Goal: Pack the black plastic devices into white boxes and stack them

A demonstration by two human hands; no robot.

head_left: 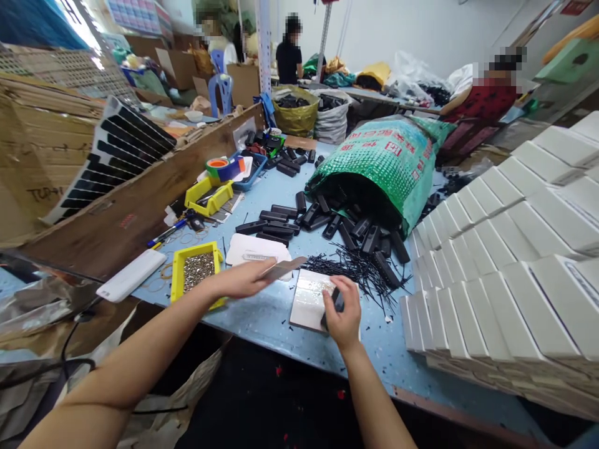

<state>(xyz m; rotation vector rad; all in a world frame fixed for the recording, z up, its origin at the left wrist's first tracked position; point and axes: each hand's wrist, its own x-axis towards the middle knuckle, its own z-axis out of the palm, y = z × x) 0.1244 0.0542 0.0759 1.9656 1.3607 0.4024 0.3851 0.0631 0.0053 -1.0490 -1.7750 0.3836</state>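
Blue laminate workbench (276,321), flecked with black scraps, where a person's left hand (243,279) pinches a thin grey flat strip (284,268) between thumb and closed fingers, its free end jutting toward the right hand (345,318). That hand curls its fingers tight round a small black plastic block (337,302), holding it against the near corner of a white rectangular tray (306,302), which lies flat on the bench under the right-hand grip and just beside the left. Just beyond the right-hand grip sprawls a heap of black wire ties (360,269). Farther out, a green woven sack (388,156) lies on its side, spilling more black blocks. Beyond the left-hand grip rests a white rounded card lid (256,248), and just outside that wrist stands a yellow plastic tray of small metal screws (176,277). Outside the right hand rise stacked rows of white cardboard boxes (505,262). Other people work at the room's far end, well apart from both grips.
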